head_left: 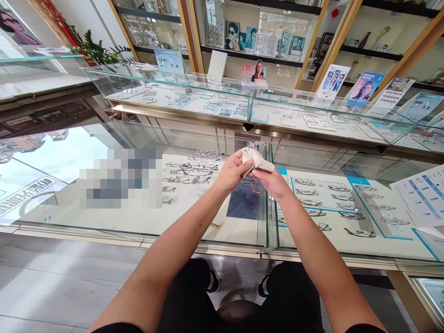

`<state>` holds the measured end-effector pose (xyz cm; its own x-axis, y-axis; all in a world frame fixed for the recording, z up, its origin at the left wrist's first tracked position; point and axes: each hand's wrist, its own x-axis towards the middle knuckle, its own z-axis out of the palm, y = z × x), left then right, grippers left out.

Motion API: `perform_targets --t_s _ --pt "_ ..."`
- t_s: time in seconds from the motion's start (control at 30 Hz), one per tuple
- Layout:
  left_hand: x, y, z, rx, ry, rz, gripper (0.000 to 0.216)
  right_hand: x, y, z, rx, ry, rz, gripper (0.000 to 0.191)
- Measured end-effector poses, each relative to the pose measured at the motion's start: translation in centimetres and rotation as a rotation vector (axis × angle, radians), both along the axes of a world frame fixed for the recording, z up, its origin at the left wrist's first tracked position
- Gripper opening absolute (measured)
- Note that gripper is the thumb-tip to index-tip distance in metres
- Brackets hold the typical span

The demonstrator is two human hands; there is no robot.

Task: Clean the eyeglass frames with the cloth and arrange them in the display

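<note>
A cream cleaning cloth (pixel 264 162) is bunched between my two hands, above a glass display counter (pixel 222 238). My left hand (pixel 235 170) is closed on the cloth's left part, thumb on top. From the right, my right hand (pixel 272 181) pinches the cloth, which drapes over its fingers. Just below the fingers shows the thin rim of a pair of eyeglasses (pixel 258 188). The cloth and fingers hide most of it, and I cannot tell which hand bears it.
Rows of eyeglasses (pixel 190 169) lie inside the counter to the left, and more frames (pixel 307 192) to the right. A dark blue panel (pixel 244 203) lies under the glass below my hands. Behind stands another glass showcase (pixel 166 95) with upright cards. A printed sheet (pixel 423 194) stands at right.
</note>
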<state>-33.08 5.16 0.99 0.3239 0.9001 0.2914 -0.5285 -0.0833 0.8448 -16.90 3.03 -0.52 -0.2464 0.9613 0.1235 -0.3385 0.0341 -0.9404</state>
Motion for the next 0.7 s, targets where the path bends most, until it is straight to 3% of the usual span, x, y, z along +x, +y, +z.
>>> perform_targets --t_s 0.17,0.37,0.6,0.7 --pt "0.1 0.3 -0.3 -0.002 0.009 0.083 0.061 -0.9 -0.2 -0.8 0.008 -0.04 0.027 0.036" --pt "-0.8 0.1 0.6 0.028 0.03 -0.121 0.061 0.0 -0.4 0.4 0.022 0.013 0.051 0.034" --pt "0.3 0.2 -0.4 0.027 0.032 0.092 0.06 -0.9 -0.2 -1.0 0.021 -0.03 0.006 0.04" --pt "-0.2 0.8 -0.4 -0.011 0.038 -0.002 0.062 -0.8 -0.2 -0.8 0.031 -0.051 0.014 0.038"
